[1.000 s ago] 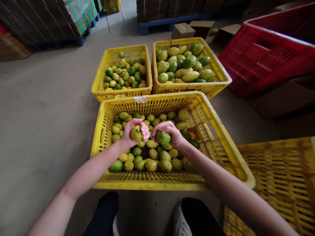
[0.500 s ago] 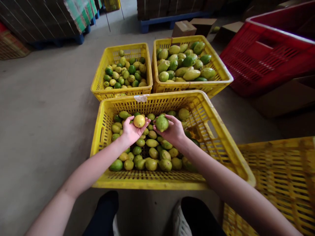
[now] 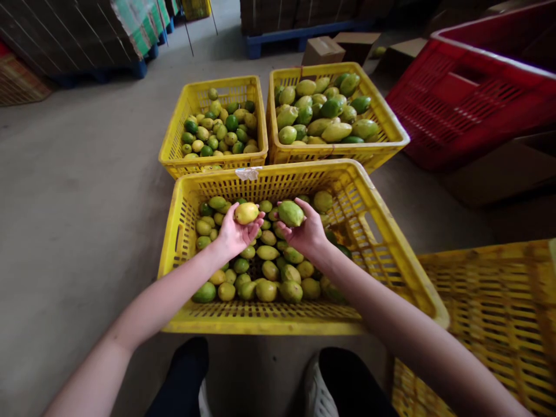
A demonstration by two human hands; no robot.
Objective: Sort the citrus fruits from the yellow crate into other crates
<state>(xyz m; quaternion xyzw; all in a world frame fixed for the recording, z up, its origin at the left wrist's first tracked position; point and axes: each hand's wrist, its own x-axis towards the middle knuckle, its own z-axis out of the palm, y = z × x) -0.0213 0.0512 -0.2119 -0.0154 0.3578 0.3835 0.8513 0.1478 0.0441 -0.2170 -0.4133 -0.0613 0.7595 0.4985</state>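
Observation:
A yellow lemon (image 3: pixel 246 213) rests in my left hand (image 3: pixel 234 236), held by the thumb and curled fingers. My right hand (image 3: pixel 306 231) grips a green lemon (image 3: pixel 291 214) with its fingers under and around it. Both hands are side by side, a small gap apart, above the near yellow crate (image 3: pixel 260 325). Inside that crate lie several green and yellowish lemons (image 3: pixel 268 252), partly hidden by my hands and forearms.
Behind the near crate stand a crate of small lemons (image 3: pixel 212 163) on the left and a crate of larger, longer fruit (image 3: pixel 336 152) on the right. A red crate (image 3: pixel 469 87) leans at right, and another yellow crate (image 3: pixel 490 289) sits below it. Cardboard boxes (image 3: pixel 322 51) lie farther back.
Both lemons have been turned in the hands, now showing their long sides instead of their ends. The right hand has shifted slightly away from the left.

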